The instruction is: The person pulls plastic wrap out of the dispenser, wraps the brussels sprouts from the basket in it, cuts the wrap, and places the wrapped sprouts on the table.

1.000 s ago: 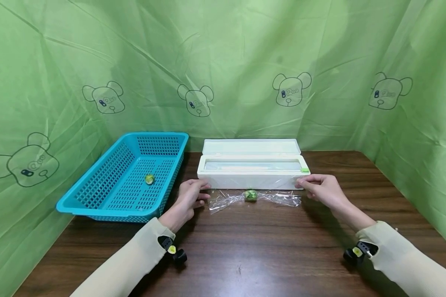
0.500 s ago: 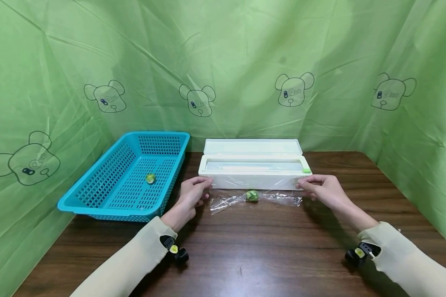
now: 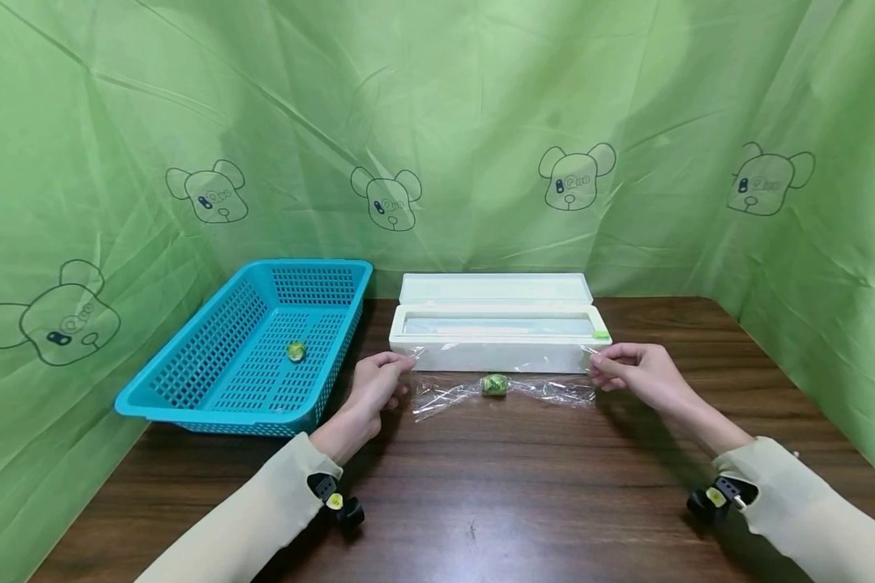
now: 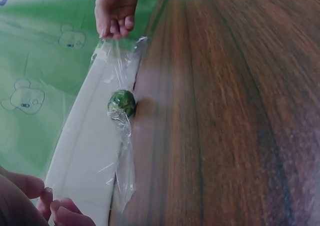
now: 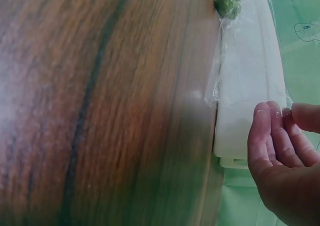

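Note:
A sheet of clear film [image 3: 554, 358] stretches between both hands across the front of a white box [image 3: 481, 356] whose lid stands open. My left hand [image 3: 368, 397] pinches the film's left edge between thumb and finger; my right hand [image 3: 645, 380] pinches its right edge. Just in front of the box lies a small green ball-shaped item [image 3: 494, 385], with twisted clear film spread out to both sides of it. In the left wrist view the green item [image 4: 121, 103] shows film bunched around it. The right wrist view shows my right hand [image 5: 287, 156] beside the box's end.
A blue perforated basket [image 3: 241, 417] stands at the left, holding one small green-yellow item [image 3: 296, 351]. Green cloth [image 3: 474, 97] hangs behind and at both sides of the brown wooden table [image 3: 525, 502]. The box has a small green slider [image 3: 600, 334] at its right.
My left hand has closed its fingertips on the film's left edge. My right hand has shifted slightly right, and the film's upper edge has come away from the box's front a little.

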`<state>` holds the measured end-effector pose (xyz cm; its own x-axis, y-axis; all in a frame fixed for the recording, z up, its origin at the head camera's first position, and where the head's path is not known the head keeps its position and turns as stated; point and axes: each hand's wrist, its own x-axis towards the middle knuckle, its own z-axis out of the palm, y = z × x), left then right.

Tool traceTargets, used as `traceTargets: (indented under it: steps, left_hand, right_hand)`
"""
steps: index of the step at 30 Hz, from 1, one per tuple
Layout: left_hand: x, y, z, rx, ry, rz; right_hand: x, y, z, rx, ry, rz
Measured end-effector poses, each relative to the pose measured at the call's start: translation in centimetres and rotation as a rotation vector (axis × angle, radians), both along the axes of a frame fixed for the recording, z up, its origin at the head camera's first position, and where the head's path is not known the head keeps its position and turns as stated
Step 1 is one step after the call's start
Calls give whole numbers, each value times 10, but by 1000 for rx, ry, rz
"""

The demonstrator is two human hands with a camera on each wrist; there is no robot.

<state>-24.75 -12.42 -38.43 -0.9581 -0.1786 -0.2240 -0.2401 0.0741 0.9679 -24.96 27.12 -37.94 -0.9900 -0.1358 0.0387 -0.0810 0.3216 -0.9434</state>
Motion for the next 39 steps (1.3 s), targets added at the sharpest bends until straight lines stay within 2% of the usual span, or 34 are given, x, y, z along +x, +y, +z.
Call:
traceTargets:
  steps: [11,14,19,22,30,35,39]
  left_hand:
    - [0,-3,-2,10,-21,-1]
    - [1,-4,-2,-1,-27,4]
    - [4,-5,-2,-36,-29,2]
    - [5,-5,-4,-73,-11,-1]
    - [5,-2,-6,-242,73,-8]
    - [6,0,-6,-273,91,-13]
    - [7,-1,-10,-309,84,-52]
  right_hand:
    - [1,5,-2,19,6,-2]
    - [3,6,0,69,9,-12]
    - [5,7,2,217,10,-50]
    - [6,9,2,278,-4,-60]
    - [7,13,4,277,-59,-43]
    - [6,15,3,310,-67,-1]
    - [4,16,0,341,-54,40]
